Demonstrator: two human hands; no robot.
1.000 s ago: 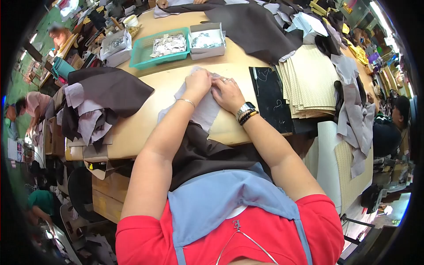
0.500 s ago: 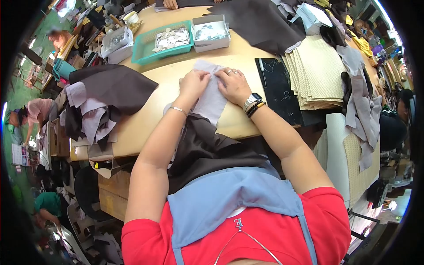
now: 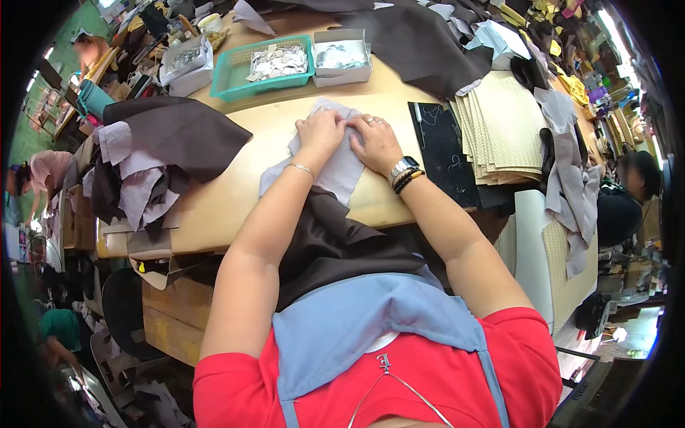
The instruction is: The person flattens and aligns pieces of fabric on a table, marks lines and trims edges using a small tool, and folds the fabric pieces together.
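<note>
Left hand (image 3: 321, 135) and right hand (image 3: 378, 146) meet over the gray cloth (image 3: 341, 178), which lies on the bench (image 3: 275, 125) in front of the body. The left is curled in, apparently pinching the cloth; the right bends more loosely, thumb apart from its fingers, and I cannot tell whether it grips. Nearest the body, dark brown fabric (image 3: 328, 246) drapes from beneath the cloth over the bench edge; whether the two are joined is unclear. Handling of this piece looks under way: it is laid out, but not yet released, and what the fingertips have completed is hidden. To the left sits a heap of brown and gray fabric (image 3: 189, 139), whether finished or waiting I cannot say. Farther off, a teal basket (image 3: 264, 91) holds many white pieces (image 3: 278, 64), untouched by either hand.
</note>
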